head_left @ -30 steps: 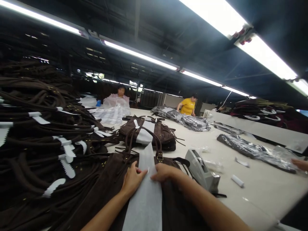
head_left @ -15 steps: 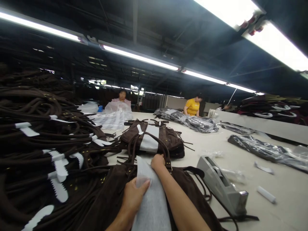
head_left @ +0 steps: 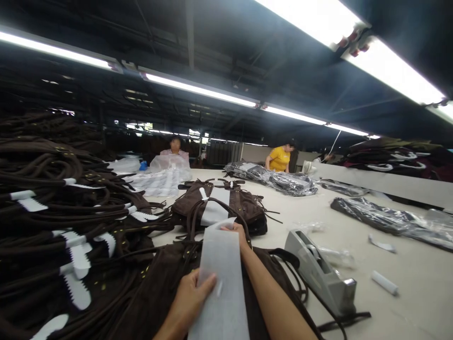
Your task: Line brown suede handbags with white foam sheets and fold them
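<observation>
A long strip of whitish translucent paper (head_left: pixel 222 264) runs lengthwise over a dark brown bag (head_left: pixel 155 283) in front of me. My left hand (head_left: pixel 193 293) grips the strip's left edge, thumb on top and fingers partly hidden beneath. At the strip's far end, my right hand (head_left: pixel 238 232) is closed on the paper near the bag's handles; the strip hides part of its fingers. The far end curls over toward the right hand. Just beyond lies another brown bag (head_left: pixel 247 208) with a similar pale strip around its middle.
Brown bags with white paper tags are piled high on the left (head_left: pixel 42 236). A grey tape dispenser (head_left: pixel 320 274) stands to the right, near a small white roll (head_left: pixel 384 283). Plastic-wrapped bags (head_left: pixel 382 217) lie farther right. Two people work across the white table (head_left: pixel 304 212).
The strip's far end has risen and folded over, now covering part of my right hand. My left hand has slid slightly down and left in view, still on the strip.
</observation>
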`<action>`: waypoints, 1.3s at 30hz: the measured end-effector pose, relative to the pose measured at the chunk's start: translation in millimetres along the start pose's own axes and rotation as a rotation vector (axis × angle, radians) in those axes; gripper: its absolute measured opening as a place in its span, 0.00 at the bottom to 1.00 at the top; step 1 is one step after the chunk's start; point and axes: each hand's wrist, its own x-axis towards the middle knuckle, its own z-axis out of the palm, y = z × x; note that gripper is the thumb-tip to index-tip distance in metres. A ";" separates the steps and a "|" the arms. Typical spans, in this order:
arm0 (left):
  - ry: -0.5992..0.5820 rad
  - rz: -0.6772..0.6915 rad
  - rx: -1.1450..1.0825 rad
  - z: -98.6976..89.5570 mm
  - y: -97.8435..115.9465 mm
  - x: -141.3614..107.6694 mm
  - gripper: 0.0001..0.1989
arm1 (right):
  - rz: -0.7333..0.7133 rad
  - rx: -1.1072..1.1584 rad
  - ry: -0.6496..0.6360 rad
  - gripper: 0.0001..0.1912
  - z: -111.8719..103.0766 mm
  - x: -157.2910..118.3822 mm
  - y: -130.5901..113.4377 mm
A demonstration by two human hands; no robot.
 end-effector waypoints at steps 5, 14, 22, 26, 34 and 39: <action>-0.513 0.044 0.146 14.1 4.3 -17.9 0.16 | -0.026 0.187 0.223 0.27 -3.5 16.4 -11.6; -0.232 -0.041 0.023 10.7 -8.8 -6.0 0.28 | 0.069 0.385 0.090 0.24 -15.2 26.7 -53.3; -0.091 -0.078 -0.016 12.8 -26.9 23.8 0.25 | 0.066 0.300 -0.135 0.26 -49.7 -16.0 -121.3; -0.050 -0.117 -0.017 13.7 -35.2 34.4 0.20 | 0.019 0.298 -0.117 0.28 -47.7 -51.4 -142.4; -0.067 -0.067 -0.090 8.9 -29.7 39.2 0.15 | -0.077 0.084 -0.246 0.23 -49.8 -157.4 -103.1; -0.060 -0.064 -0.125 10.3 -31.9 45.1 0.18 | -0.029 0.006 -0.249 0.22 -52.4 -190.2 -89.1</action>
